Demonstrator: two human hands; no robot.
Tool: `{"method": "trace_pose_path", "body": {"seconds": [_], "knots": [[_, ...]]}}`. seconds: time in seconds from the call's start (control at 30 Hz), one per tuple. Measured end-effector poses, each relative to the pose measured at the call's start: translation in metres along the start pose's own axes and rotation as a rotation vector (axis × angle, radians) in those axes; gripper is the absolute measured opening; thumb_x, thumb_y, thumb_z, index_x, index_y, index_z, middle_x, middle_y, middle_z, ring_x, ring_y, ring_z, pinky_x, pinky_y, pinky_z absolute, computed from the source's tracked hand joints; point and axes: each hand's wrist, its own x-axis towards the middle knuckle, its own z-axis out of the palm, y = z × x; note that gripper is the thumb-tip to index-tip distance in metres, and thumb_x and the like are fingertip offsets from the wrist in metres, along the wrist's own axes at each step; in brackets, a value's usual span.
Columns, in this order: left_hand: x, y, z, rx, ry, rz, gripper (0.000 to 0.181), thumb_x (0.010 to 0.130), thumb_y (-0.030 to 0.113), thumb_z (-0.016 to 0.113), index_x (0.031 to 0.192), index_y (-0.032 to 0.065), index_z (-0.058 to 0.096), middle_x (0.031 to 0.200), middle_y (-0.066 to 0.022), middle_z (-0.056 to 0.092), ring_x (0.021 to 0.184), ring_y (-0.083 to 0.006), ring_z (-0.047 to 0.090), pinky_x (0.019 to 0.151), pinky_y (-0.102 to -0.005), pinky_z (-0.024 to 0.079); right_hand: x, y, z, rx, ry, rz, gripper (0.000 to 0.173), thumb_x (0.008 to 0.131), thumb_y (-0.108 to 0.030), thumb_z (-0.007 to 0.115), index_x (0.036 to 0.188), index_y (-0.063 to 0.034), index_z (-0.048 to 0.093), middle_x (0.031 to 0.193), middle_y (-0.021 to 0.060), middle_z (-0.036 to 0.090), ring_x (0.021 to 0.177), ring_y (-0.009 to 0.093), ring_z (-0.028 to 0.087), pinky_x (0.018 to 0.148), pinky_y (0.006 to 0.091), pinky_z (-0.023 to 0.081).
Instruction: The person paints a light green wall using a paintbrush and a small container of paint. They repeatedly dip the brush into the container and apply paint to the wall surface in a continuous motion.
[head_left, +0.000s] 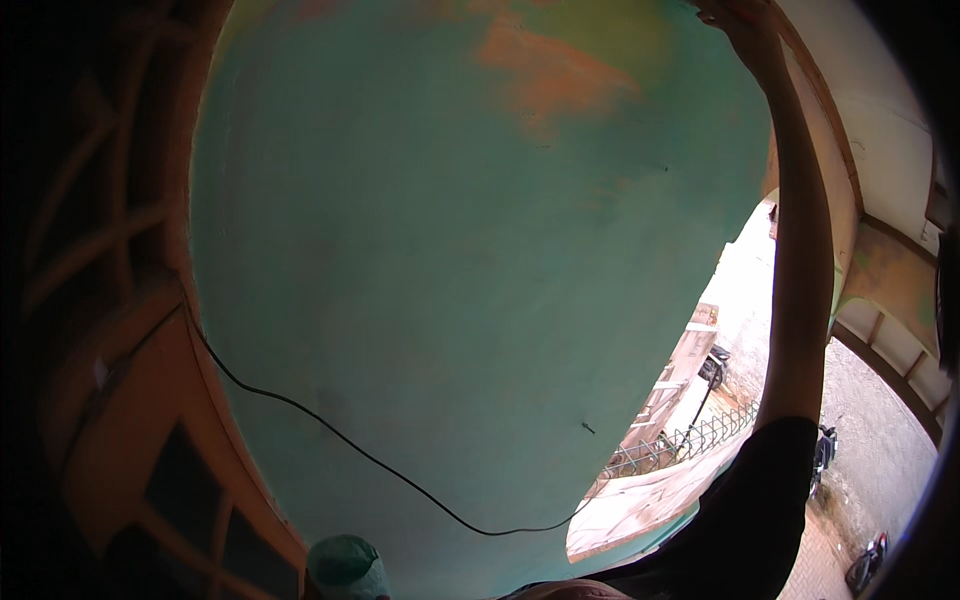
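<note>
A green-painted wall (450, 285) fills most of the view before me. My right arm reaches up along its right side, and my right hand (742, 19) is at the top edge of the picture, close to the wall. The frame cuts the hand off, so what it may hold cannot be made out. At the bottom left is a pale plastic container (346, 562) with green paint in it. A sliver of my left hand (383, 597) shows at its lower side, apparently gripping it; the rest is out of view. Orange patches (555, 71) show through the green higher up.
A dark cable (397, 474) hangs in a loop across the wall. A small screw or nail (589, 428) sticks out lower right. At left stands an orange-brown door or window frame (112, 450). Beyond the wall's right edge are a wire fence (675, 448) and a parked motorcycle (868, 564).
</note>
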Motion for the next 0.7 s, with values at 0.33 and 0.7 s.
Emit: {"method": "trace_pose_path", "body": {"seconds": [0.33, 0.7], "knots": [[0.017, -0.009, 0.006, -0.088, -0.046, 0.017, 0.081, 0.065, 0.000, 0.090, 0.135, 0.0000, 0.050, 0.123, -0.0121, 0.061, 0.109, -0.0229, 0.060, 0.092, -0.0394, 0.053, 0.043, 0.037, -0.027, -0.030, 0.237, -0.037, 0.022, 0.092, -0.014, 0.072, 0.103, 0.0048, 0.075, 0.080, 0.0098, 0.073, 0.074, 0.013, 0.066, 0.066, 0.0277, 0.054], [-0.012, -0.044, -0.022, -0.112, -0.022, -0.004, 0.077, 0.064, -0.010, 0.086, 0.133, 0.0024, 0.053, 0.120, -0.0122, 0.063, 0.107, -0.0228, 0.062, 0.090, -0.0411, 0.056, -0.050, -0.055, -0.020, 0.163, 0.135, 0.131, 0.019, 0.091, -0.011, 0.071, 0.104, 0.0024, 0.075, 0.086, 0.0113, 0.075, 0.075, 0.016, 0.071, 0.071, 0.0293, 0.059]]}}
